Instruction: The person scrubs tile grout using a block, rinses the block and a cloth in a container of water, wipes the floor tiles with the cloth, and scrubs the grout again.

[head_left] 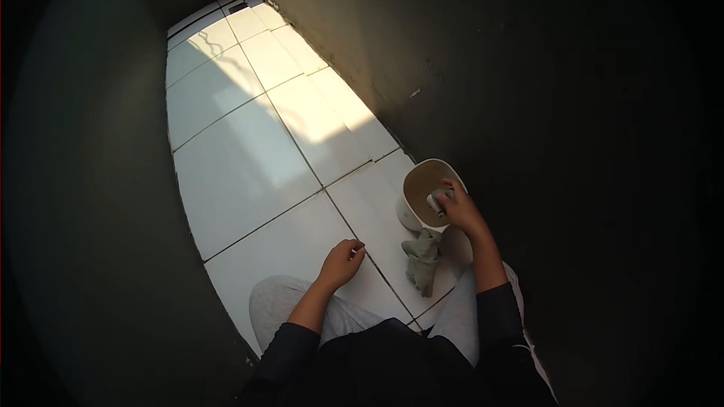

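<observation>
A cream-coloured bucket (408, 215) stands on the tiles at my right, beside the dark wall. My right hand (459, 207) is over its open mouth, with the fingers closed round a small grey-green and white object (439, 201) whose kind I cannot make out. Below the near rim is a crumpled grey-green cloth (423, 262); whether it hangs from the rim or lies on the floor is unclear. My left hand (343, 262) is in front of my bent knee, above the floor. Its fingers are curled in, and nothing shows between them.
White floor tiles (245, 151) with dark joints run away from me between two dark walls. Sunlight falls across the far tiles. A small dark rectangle (238, 7) sits at the far end. My legs in light grey trousers (283, 305) are folded close to the bucket.
</observation>
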